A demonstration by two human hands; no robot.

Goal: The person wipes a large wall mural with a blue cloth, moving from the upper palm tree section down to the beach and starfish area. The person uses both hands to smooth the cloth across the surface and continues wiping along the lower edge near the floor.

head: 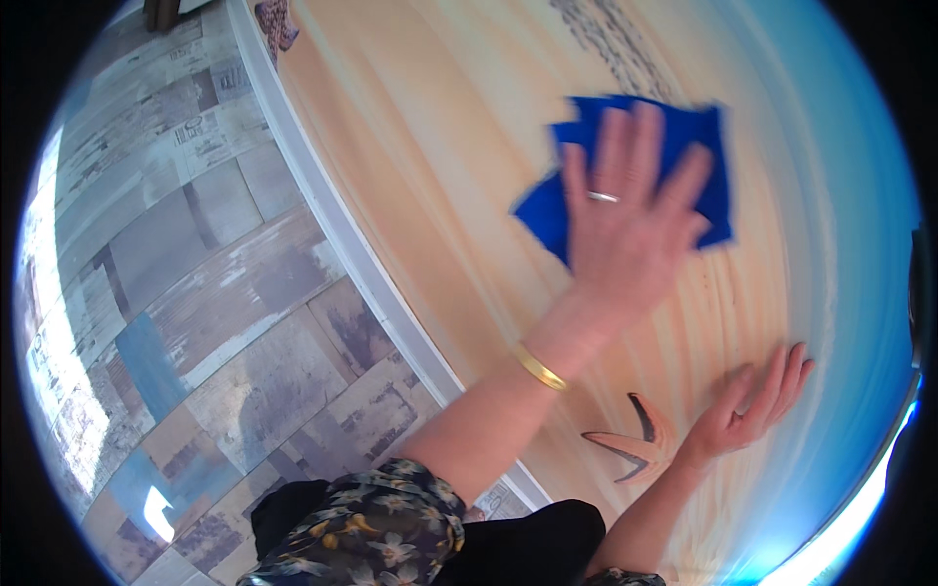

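My left hand (630, 212), blurred, lies with spread fingers on a blue cloth (714, 176), pressing it against a wall surface with a printed beach picture (440, 190). It wears a ring, and a gold-coloured bracelet (541, 368) circles the wrist. Lower right, my right hand (755, 410) rests at the printed surface near the blue water part, fingers apart and holding nothing. A printed starfish (645, 443) shows just left of my right wrist. The cloth's middle is hidden under my left hand.
A white baseboard (366, 275) runs diagonally between the printed surface and the patterned floor (220, 293). Dark furniture legs (161, 13) stand at the top left. A dark object (916, 293) is cut off at the right rim, above a bright strip.
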